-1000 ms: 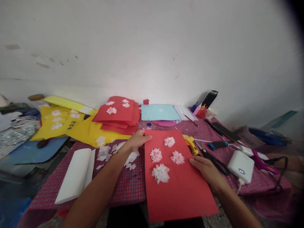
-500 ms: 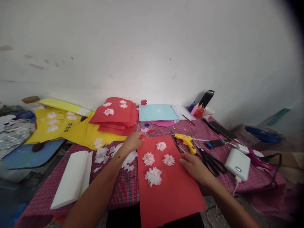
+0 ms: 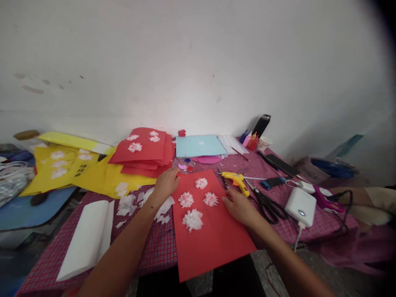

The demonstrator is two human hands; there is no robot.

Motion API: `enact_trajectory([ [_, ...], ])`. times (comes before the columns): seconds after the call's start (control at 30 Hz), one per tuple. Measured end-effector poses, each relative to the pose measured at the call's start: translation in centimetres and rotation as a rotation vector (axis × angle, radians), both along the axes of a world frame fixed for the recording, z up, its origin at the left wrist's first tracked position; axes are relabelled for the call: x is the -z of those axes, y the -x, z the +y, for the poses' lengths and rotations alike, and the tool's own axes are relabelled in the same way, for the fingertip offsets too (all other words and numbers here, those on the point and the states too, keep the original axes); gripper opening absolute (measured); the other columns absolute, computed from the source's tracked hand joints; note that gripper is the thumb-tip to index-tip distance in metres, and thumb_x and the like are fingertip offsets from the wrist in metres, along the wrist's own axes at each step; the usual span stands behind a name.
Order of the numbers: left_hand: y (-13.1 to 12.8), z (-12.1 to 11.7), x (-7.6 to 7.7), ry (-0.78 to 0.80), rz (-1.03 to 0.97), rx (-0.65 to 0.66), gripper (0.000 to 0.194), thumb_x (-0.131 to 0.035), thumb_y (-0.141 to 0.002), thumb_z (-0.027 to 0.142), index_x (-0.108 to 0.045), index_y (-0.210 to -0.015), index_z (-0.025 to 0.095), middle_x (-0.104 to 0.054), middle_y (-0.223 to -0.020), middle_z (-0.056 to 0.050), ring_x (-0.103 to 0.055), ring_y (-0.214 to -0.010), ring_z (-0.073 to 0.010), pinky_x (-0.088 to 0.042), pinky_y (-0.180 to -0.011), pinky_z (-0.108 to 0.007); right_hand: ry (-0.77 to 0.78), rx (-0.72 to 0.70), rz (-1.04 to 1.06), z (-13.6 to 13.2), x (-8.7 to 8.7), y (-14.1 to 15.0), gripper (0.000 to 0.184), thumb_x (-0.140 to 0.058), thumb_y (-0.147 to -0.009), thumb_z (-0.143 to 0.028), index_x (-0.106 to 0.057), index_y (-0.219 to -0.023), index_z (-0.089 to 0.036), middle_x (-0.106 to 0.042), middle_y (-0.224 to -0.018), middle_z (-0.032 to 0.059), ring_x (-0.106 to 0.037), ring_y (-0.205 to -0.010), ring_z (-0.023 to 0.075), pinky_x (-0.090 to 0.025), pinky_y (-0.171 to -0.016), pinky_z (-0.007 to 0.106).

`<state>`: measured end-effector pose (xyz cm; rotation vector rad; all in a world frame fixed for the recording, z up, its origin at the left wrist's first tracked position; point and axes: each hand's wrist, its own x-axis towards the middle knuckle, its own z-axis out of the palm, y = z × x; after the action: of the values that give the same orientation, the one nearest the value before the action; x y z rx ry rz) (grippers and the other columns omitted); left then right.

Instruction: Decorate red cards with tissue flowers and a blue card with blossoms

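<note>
Red sheet (image 3: 213, 243), lower ctr of frame, flowers (image 3: 192, 220) up; L edge pinched by L hand (image 3: 166, 185), prob. to steady overhang past surface (image 3: 159, 247). R hand (image 3: 243, 208) at R edge, grip unclear.

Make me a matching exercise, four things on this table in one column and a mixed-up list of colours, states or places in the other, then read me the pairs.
Column one:
1. Glue gun
2. Scissors
3. Power bank
4. Nearest red sheet

Column two:
A. White, with a cable plugged in
B. Left hand at one side, right hand at the other
C. Yellow
D. Black-handled

Right pairs: 1 and C, 2 and D, 3 and A, 4 and B.
</note>
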<state>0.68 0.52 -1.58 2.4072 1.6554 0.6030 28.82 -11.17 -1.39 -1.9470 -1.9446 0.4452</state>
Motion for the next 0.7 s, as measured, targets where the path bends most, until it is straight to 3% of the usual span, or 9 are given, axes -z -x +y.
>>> enact_trajectory([
  [0.2,0.0,-0.2,-0.2,0.085,-0.01,0.038,0.032,-0.051,-0.083,0.02,-0.068,-0.109,0.022,-0.072,-0.112,-0.008,-0.065,-0.106,-0.0256,-0.048,-0.091,-0.036,0.015,-0.049,-0.056,-0.8,-2.2,-2.2,0.028,-0.044,-0.092,-0.03,-0.065,-0.079,-0.019,-0.071,-0.08,0.0065,-0.062,-0.073,0.0193,-0.036,-0.064,0.028],
  [0.33,0.8,-0.1,-1.1,0.108,-0.14,0.11,0.034,-0.054,-0.08,0.02,-0.07,-0.11,0.02,-0.073,-0.112,-0.008,-0.066,-0.104,-0.024,-0.048,-0.09,-0.033,0.015,-0.049,-0.024,-1.5,-2.3,-2.9,0.03,-0.045,-0.092,-0.036,-0.068,-0.083,-0.02,-0.073,-0.086,0.0063,-0.065,-0.076,0.0216,-0.04,-0.067,0.03],
  [0.4,2.2,0.1,-2.4,0.087,-0.248,0.076,0.035,-0.057,-0.079,0.023,-0.069,-0.111,0.019,-0.074,-0.107,-0.008,-0.067,-0.097,-0.0226,-0.049,-0.085,-0.031,0.014,-0.032,0.01,-2.2,-1.8,-2.9,0.032,-0.044,-0.092,-0.04,-0.069,-0.088,-0.021,-0.074,-0.088,0.0064,-0.066,-0.078,0.0233,-0.043,-0.07,0.031],
  [0.47,4.0,0.4,-4.1,-0.011,-0.431,-0.042,0.033,-0.056,-0.08,0.026,-0.069,-0.109,0.019,-0.074,-0.097,-0.006,-0.067,-0.088,-0.0198,-0.05,-0.078,-0.029,-0.013,0.004,0.072,-3.0,-1.1,-2.8,0.033,-0.045,-0.092,-0.045,-0.069,-0.093,-0.022,-0.074,-0.091,0.0075,-0.067,-0.081,0.025,-0.045,-0.072,0.032],
  [0.57,6.5,0.1,-7.1,-0.253,-0.808,-0.223,0.021,-0.05,-0.075,0.017,-0.068,-0.085,0.017,-0.068,-0.075,-0.001,-0.062,-0.069,-0.0138,-0.047,-0.065,-0.024,-0.093,0.071,0.173,-4.1,0.0,-3.0,0.037,-0.048,-0.089,-0.049,-0.07,-0.099,-0.022,-0.074,-0.099,0.0074,-0.068,-0.087,0.0264,-0.049,-0.077,0.033],
  [0.63,7.6,-0.8,-9.0,-0.364,-1.065,-0.219,0.015,-0.044,-0.069,0.011,-0.057,-0.067,0.018,-0.054,-0.057,0.003,-0.051,-0.052,-0.0098,-0.04,-0.053,-0.021,-0.156,0.143,0.217,-4.6,1.1,-3.6,0.039,-0.051,-0.085,-0.052,-0.071,-0.1,-0.022,-0.074,-0.101,0.0064,-0.069,-0.09,0.0276,-0.05,-0.079,0.033],
  [0.7,8.4,-2.0,-10.8,-0.388,-1.232,-0.118,0.013,-0.042,-0.066,0.009,-0.048,-0.062,0.019,-0.043,-0.049,0.005,-0.043,-0.044,-0.0079,-0.036,-0.048,-0.02,-0.193,0.203,0.233,-4.9,2.4,-4.6,0.04,-0.053,-0.084,-0.053,-0.071,-0.1,-0.022,-0.074,-0.102,0.0071,-0.069,-0.093,0.0291,-0.052,-0.08,0.033],
])
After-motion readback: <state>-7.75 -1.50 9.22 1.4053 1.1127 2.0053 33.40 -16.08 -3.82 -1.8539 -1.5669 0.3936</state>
